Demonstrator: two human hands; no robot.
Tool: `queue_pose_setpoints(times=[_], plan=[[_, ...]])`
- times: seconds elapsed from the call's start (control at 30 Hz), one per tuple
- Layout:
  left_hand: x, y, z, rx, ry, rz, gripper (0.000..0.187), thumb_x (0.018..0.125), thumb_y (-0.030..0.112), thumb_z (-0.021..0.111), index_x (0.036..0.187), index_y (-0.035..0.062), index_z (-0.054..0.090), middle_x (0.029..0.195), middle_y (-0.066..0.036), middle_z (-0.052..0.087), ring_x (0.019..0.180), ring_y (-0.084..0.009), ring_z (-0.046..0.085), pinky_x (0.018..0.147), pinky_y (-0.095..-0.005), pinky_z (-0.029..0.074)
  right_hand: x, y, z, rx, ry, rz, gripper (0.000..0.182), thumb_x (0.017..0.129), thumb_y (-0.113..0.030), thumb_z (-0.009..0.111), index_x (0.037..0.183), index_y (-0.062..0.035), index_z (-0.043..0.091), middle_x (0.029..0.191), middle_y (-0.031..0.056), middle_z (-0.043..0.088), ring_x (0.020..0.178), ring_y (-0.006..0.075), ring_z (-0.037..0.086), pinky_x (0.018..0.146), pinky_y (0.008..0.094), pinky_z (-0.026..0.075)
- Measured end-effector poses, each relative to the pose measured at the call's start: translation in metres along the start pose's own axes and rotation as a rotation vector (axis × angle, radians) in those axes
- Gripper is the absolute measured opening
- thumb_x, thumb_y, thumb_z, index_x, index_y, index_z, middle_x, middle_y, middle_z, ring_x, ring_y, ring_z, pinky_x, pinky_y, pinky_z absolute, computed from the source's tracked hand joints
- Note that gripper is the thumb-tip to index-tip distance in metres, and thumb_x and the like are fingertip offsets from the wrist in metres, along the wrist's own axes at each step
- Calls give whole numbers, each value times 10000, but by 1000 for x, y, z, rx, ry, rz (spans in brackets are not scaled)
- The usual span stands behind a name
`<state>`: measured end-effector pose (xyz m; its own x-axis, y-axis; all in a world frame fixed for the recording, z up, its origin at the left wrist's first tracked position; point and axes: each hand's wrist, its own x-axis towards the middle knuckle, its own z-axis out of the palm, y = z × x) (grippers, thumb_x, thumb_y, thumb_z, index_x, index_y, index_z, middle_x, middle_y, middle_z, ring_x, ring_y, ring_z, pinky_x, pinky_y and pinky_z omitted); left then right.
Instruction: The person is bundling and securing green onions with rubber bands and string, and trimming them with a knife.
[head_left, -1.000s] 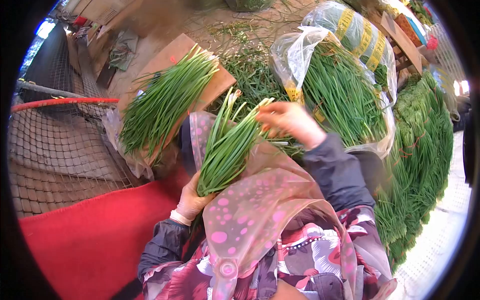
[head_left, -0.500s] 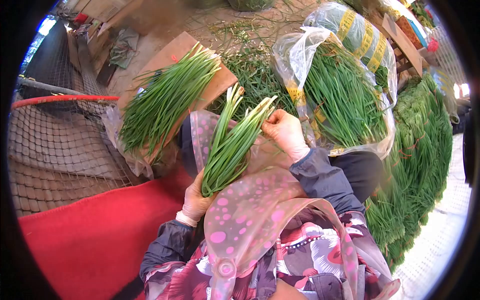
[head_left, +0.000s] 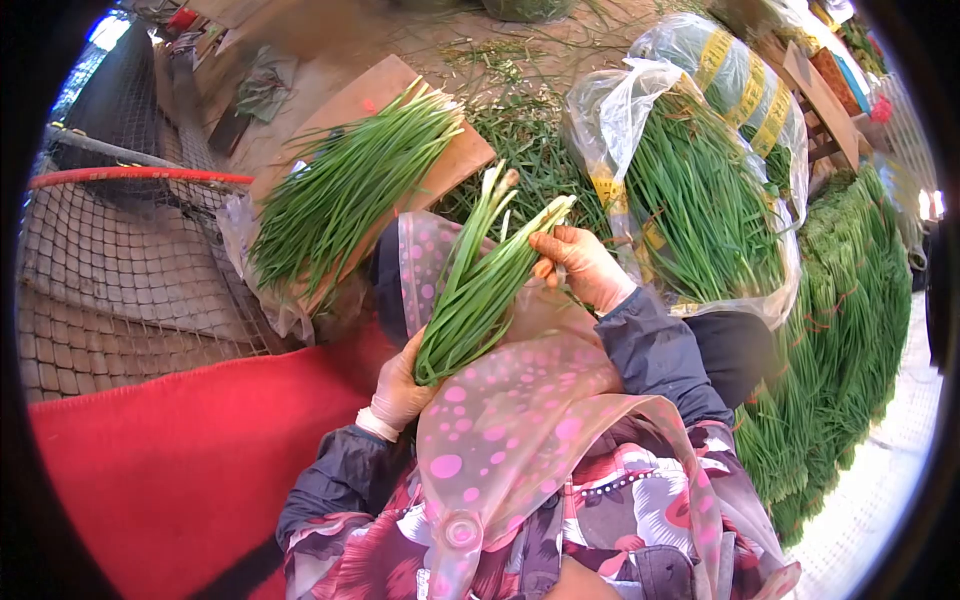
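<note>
A small bunch of garlic chives (head_left: 470,290) lies slanted over my lap, pale stem ends pointing up and away. My left hand (head_left: 400,388), in a thin glove, is closed around the leafy lower end. At the pale stems, my right hand (head_left: 582,265) has its fingers pinched on the edge of the bunch; its fingertips look stained brown. One part of the bunch splits off to the left near the top. Beneath it spreads a translucent apron with pink dots (head_left: 500,420).
Ahead to the left, a larger pile of chives (head_left: 350,185) rests on a tilted board (head_left: 455,165). An open plastic bag (head_left: 600,110) of chives stands front right, with stacked bundles (head_left: 845,320) beyond. Loose trimmings (head_left: 530,150) cover the ground. Red cloth (head_left: 180,460) and netting (head_left: 130,290) lie left.
The view has shifted slightly, so everything sits a little further right. My right hand's fingers have curled differently at the stems. Both hands stay on the bunch.
</note>
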<state>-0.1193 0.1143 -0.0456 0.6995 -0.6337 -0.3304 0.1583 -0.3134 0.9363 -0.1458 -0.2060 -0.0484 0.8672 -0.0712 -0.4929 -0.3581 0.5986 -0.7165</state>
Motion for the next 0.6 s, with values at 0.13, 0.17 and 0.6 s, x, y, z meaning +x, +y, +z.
queue_pose_setpoints(times=[0.13,0.17,0.6], plan=[[6,32,-5,-323,-91,-194,716,766,-42,743,1393,38,406,1285,-91,577,1134,-163,573,982,-328,458,-5,-20,1,-276,37,27,264,909,-263,650,915,1,628,672,93,661,486,116,574,491,242,463],[8,35,-8,-388,-115,-253,751,740,-36,764,1394,36,403,1281,-88,575,1143,-163,563,992,-320,445,-3,-25,-1,-231,73,-80,265,907,-270,646,920,-6,630,677,78,656,502,114,572,497,245,458],[-2,53,-47,-601,-249,-397,348,769,28,649,1091,-28,528,655,-88,555,431,-139,475,430,-270,389,-21,-88,-58,-1874,266,26,574,786,-226,675,1326,-93,534,1043,181,667,992,304,646,860,369,499]])
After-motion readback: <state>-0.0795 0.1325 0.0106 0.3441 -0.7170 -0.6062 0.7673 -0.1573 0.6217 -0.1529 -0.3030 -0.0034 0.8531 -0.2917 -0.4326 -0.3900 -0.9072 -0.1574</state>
